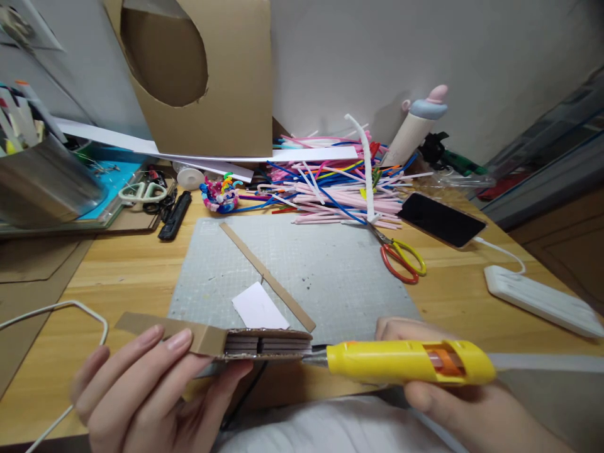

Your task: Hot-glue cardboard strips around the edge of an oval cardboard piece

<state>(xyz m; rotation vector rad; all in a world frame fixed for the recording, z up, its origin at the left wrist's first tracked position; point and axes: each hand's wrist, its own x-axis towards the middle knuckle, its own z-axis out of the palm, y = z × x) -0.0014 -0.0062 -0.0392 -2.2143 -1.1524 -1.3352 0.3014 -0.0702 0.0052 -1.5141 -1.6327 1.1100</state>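
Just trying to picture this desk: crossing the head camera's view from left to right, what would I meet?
Metal cup → pale-handled scissors → colourful twisted bundle → white card → yellow glue gun in the right hand → white power strip.

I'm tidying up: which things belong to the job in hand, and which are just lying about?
In the job, it seems:
yellow glue gun
layered cardboard piece
cardboard strip
white card
cutting mat

Probably just lying about:
smartphone
pipe cleaners
metal pen holder

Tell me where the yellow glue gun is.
In the head view, the glue gun is lower right, in the right hand, its tip beside the cardboard piece.
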